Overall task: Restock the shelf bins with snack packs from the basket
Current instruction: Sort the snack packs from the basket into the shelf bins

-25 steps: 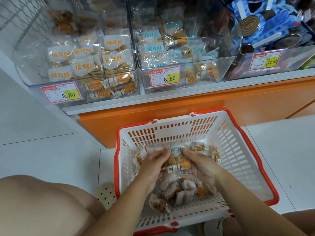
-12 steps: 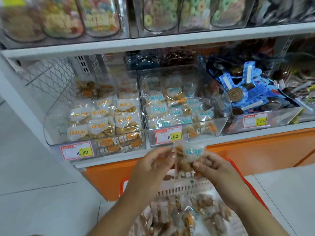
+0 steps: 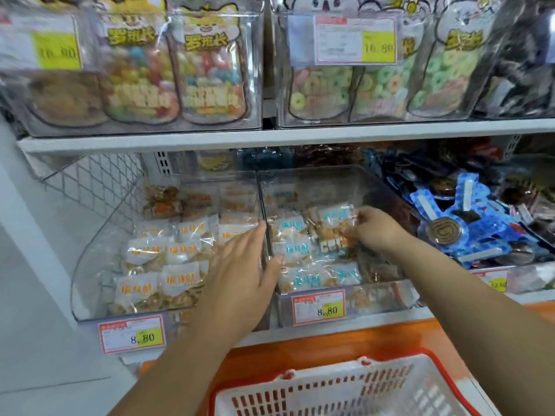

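My right hand pinches a clear snack pack with blue lettering and holds it inside the middle clear shelf bin, just above other blue-lettered packs. My left hand is held flat with straight fingers, in front of the divider between that bin and the left bin, which holds orange-lettered packs. The white basket with a red rim shows at the bottom edge; its contents are out of view.
A white shelf board runs close above the bins, with bags of colourful candy on it. Blue-wrapped swirl snacks fill the bin to the right. Price tags reading 8.80 hang on the bin fronts. An orange base panel lies below.
Both hands lifted a pack out of the basket up to the shelf. Now my right hand alone holds it inside the middle bin, and my left hand has let go and spread flat.
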Demonstrator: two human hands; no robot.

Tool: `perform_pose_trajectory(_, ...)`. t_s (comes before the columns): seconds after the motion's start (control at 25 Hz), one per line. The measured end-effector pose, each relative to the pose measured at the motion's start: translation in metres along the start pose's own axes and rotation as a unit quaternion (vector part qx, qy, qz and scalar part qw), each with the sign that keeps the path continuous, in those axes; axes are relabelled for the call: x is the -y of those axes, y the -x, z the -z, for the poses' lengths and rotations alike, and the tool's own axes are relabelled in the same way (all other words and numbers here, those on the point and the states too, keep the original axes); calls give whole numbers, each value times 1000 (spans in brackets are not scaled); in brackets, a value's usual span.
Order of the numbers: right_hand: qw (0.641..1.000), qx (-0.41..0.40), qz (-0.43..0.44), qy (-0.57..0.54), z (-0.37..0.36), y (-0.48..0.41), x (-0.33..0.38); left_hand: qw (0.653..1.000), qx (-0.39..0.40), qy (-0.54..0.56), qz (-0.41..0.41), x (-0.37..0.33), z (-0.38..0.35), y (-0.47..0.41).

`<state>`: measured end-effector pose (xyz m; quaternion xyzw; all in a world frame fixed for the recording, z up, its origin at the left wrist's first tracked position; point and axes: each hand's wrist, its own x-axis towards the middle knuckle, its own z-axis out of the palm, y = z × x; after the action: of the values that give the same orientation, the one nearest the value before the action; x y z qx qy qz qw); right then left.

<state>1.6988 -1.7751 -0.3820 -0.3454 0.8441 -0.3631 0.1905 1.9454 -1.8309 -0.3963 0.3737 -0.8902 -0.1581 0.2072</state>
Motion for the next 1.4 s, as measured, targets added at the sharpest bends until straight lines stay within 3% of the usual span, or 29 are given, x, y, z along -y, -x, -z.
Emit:
perform_pose_trajectory(0.08,998,48,-18,33,-7,-8,0,1000,-8,7,-4,2,-2,0)
perform_pose_trajectory(0.24,993,-11,-18,115,-15,-10,0,1000,-11,8,-15,6,-4,-2)
perform_pose_trajectory(0.36,988,5,-15,154,-11,-6,3,1000,-17,19,-16,5,-3,-2)
perform_pose_trajectory(0.4,990,-21,-4,141,-6,-1,4,999,-40,26,-20,4,-3,-1)
perform_pose_trajectory(0.48,984,-158,68,51,7,23,3,988,-140,51,-46,0,-1,9)
perform_pose_trajectory(0.56,933,-291,176,-116,10,76,-9,968,-220,83,-89,-10,-3,30)
perform_pose_trajectory(0.64,884,-353,233,-199,-11,130,-43,963,-201,99,-152,-22,-20,59)
perform_pose_trajectory(0.68,887,-350,228,-198,-29,152,-67,966,-155,101,-182,-26,-36,75)
perform_pose_trajectory(0.76,939,-283,141,-134,-72,174,-121,975,-9,84,-205,-26,-80,109)
perform_pose_trajectory(0.84,997,-82,11,-2,-107,186,-179,974,164,61,-146,-18,-125,141)
perform_pose_trajectory(0.92,972,159,-94,145,-133,200,-237,951,301,30,-65,1,-162,167)
perform_pose_trajectory(1.0,929,274,-181,170,-147,216,-273,927,375,27,-5,20,-187,191)
perform_pose_trajectory(1.08,903,335,-222,151,-156,227,-283,913,405,17,33,31,-203,209)
perform_pose_trajectory(1.2,865,408,-190,219,-172,233,-275,897,438,4,51,35,-221,222)
perform_pose_trajectory(1.32,856,394,-145,301,-186,241,-270,887,460,-1,53,37,-221,221)
perform_pose_trajectory(1.4,865,384,-163,281,-187,241,-269,883,463,13,76,40,-217,220)
